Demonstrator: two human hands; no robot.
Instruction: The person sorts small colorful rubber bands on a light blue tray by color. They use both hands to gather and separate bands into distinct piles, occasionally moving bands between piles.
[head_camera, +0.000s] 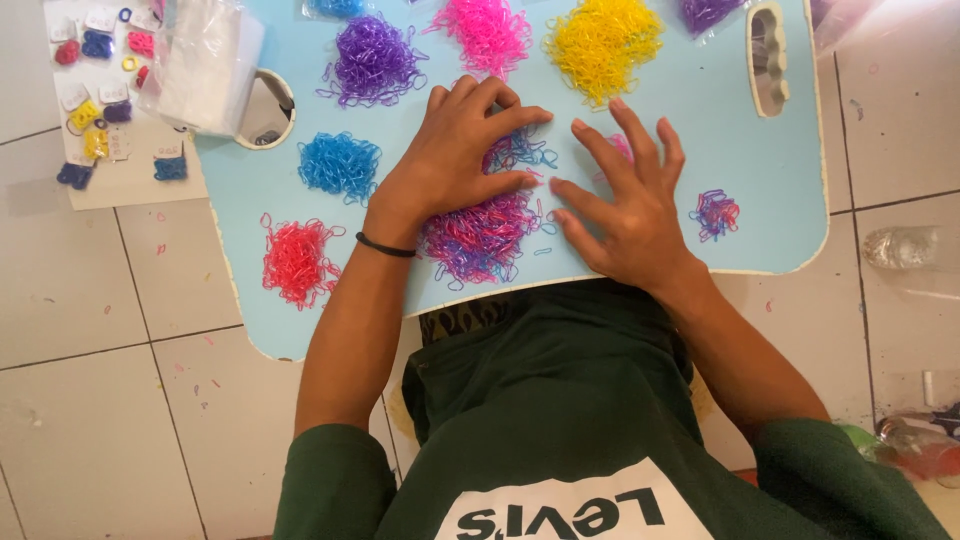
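Blue tray (760, 200), hands on mixed bands (480, 240)

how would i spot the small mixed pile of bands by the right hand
Start at the light blue board across the tiled floor. Go to its right edge, just past the right hand. The small pile sits alone there, mixing pink, blue and purple, while the bigger piles above are one colour each.

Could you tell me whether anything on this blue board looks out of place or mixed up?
Mostly sorted by colour, but the pile under the left hand mixes pink, purple and blue bands, as does a small clump beside the right hand.
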